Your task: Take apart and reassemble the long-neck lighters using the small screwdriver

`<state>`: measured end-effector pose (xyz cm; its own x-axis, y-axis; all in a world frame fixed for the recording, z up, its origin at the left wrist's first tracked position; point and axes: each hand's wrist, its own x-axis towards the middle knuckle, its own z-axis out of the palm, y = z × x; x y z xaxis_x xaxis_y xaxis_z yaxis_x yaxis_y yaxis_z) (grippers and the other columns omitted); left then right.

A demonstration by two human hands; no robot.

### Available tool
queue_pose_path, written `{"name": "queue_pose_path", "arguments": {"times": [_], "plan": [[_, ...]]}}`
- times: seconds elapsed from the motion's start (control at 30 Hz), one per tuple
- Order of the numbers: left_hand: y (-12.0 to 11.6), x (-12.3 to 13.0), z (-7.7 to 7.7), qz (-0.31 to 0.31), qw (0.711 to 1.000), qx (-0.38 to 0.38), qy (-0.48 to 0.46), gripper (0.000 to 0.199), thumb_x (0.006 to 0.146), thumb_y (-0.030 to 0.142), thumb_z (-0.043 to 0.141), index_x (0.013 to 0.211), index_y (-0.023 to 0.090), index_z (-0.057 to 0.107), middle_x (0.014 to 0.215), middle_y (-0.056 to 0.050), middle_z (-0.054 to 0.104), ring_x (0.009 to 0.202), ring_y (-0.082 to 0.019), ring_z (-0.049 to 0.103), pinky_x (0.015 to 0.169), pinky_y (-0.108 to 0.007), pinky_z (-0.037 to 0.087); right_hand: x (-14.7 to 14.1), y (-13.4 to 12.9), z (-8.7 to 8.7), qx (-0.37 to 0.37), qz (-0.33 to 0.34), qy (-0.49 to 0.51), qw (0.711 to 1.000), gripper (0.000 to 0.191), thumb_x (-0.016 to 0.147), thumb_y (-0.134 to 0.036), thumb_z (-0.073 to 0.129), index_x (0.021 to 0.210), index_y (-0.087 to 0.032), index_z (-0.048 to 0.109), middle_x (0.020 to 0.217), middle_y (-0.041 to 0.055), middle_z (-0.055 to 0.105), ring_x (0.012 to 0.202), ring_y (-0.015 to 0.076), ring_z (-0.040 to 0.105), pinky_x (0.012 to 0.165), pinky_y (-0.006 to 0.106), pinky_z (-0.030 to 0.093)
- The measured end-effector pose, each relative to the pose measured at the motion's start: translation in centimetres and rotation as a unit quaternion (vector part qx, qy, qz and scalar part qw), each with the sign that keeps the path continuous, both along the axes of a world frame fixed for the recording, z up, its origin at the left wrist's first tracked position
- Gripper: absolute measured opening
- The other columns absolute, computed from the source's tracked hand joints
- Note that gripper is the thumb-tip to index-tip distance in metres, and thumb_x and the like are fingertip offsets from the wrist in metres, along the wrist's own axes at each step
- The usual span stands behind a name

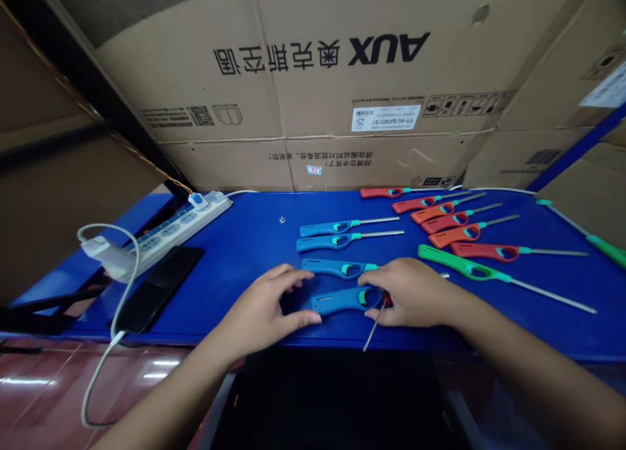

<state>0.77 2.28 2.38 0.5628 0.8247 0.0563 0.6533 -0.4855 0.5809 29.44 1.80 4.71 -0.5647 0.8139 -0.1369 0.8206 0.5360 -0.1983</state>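
A blue gas lighter (pixel 337 300) lies nearest the front edge, between my two hands. My left hand (pixel 268 306) is at its handle end, thumb beside the tip of the handle and fingers curved but apart. My right hand (pixel 408 293) covers the lighter's nozzle side and holds a small screwdriver (pixel 370 332), its thin metal shaft pointing down toward me; only a bit of its red handle shows. Just behind lies another blue lighter (pixel 325 267), its nozzle partly hidden by my right hand. Two more blue lighters, one (pixel 320 242) before the other (pixel 317 229), lie farther back.
Several red and orange lighters (pixel 445 223) and a green lighter (pixel 454 261) lie right on the blue table (pixel 244 241). At left are a power strip (pixel 180 228), a black phone (pixel 159 290) and a white cable (pixel 117 319). A large cardboard sheet (pixel 293 111) stands behind.
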Motion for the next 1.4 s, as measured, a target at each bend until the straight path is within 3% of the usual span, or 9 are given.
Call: {"name": "queue_pose_path", "arguments": {"times": [0.17,0.27,0.4,0.53,0.63,0.8,0.93,1.1,1.4], "plan": [[3.8,1.9,2.2,-0.120,0.988,0.013,-0.093,0.081,0.071,0.050,0.083,0.141,0.024,0.053,0.131,-0.009,0.066,0.115,-0.027,0.065,0.101,-0.042,0.051,-0.4,3.4,4.2,0.126,0.026,0.023,0.991,0.032,0.080,-0.036,0.066,0.110,-0.026,0.069,0.079,-0.0004,0.074,0.066,0.0169,0.066,0.056,0.026,0.034],[7.9,3.6,2.7,-0.089,0.982,0.054,-0.161,0.066,0.081,0.038,0.075,0.141,0.020,0.053,0.122,-0.008,0.071,0.099,-0.023,0.070,0.091,-0.039,0.055,-0.7,6.5,5.6,0.210,0.003,0.008,0.978,0.037,0.082,-0.036,0.065,0.117,-0.025,0.067,0.081,0.0018,0.075,0.067,0.0188,0.066,0.058,0.027,0.035],[10.6,4.7,1.5,-0.038,0.958,-0.015,-0.285,0.059,0.078,0.032,0.075,0.132,0.016,0.058,0.110,-0.009,0.074,0.085,-0.019,0.072,0.079,-0.034,0.059,-0.3,8.8,4.3,0.234,-0.066,0.024,0.970,0.049,0.086,-0.044,0.062,0.130,-0.023,0.058,0.086,0.0056,0.075,0.073,0.0235,0.069,0.061,0.030,0.042],[9.8,4.5,-0.4,-0.023,0.942,-0.069,-0.329,0.052,0.078,0.031,0.075,0.126,0.017,0.062,0.100,-0.007,0.076,0.085,-0.021,0.075,0.079,-0.035,0.060,0.4,7.7,2.6,0.201,-0.058,0.122,0.970,0.060,0.089,-0.053,0.055,0.133,-0.015,0.043,0.100,0.0128,0.072,0.080,0.0257,0.069,0.064,0.033,0.048],[9.1,4.6,-1.0,-0.005,0.914,-0.091,-0.395,0.051,0.077,0.028,0.076,0.125,0.016,0.059,0.096,-0.006,0.076,0.082,-0.020,0.076,0.078,-0.032,0.061,0.6,6.6,2.6,0.188,-0.053,0.193,0.962,0.033,0.099,-0.043,0.041,0.119,-0.017,0.048,0.088,0.0081,0.068,0.070,0.0199,0.065,0.059,0.030,0.047],[9.1,4.6,-1.1,0.045,0.918,0.002,-0.395,0.046,0.077,0.026,0.076,0.120,0.016,0.062,0.094,-0.006,0.077,0.077,-0.018,0.075,0.073,-0.028,0.060,-0.5,6.3,2.2,0.290,0.009,0.280,0.915,0.016,0.094,-0.030,0.058,0.106,-0.021,0.065,0.083,0.0024,0.070,0.068,0.0158,0.063,0.064,0.028,0.048],[9.0,4.3,-1.0,0.091,0.934,0.109,-0.328,0.046,0.077,0.025,0.074,0.122,0.019,0.067,0.094,-0.003,0.077,0.075,-0.016,0.073,0.072,-0.027,0.059,-1.4,5.8,1.5,0.328,0.046,0.244,0.911,0.024,0.094,-0.028,0.061,0.114,-0.023,0.072,0.067,-0.0012,0.060,0.059,0.0133,0.056,0.057,0.026,0.042],[8.8,4.2,-0.6,0.116,0.938,0.122,-0.302,0.044,0.078,0.026,0.069,0.121,0.018,0.069,0.095,-0.003,0.078,0.072,-0.015,0.072,0.071,-0.027,0.059,-1.4,5.0,1.8,0.326,0.035,0.190,0.926,0.027,0.096,-0.028,0.057,0.116,-0.024,0.074,0.066,-0.0004,0.058,0.059,0.0128,0.053,0.056,0.025,0.038],[8.9,4.0,-0.6,0.104,0.939,0.236,-0.230,0.040,0.084,0.028,0.068,0.123,0.018,0.068,0.115,-0.005,0.075,0.094,-0.018,0.073,0.091,-0.029,0.058,-2.0,3.1,3.1,0.381,0.060,0.095,0.918,0.029,0.097,-0.025,0.053,0.116,-0.023,0.073,0.067,0.0008,0.060,0.059,0.0148,0.054,0.055,0.029,0.033]]}}
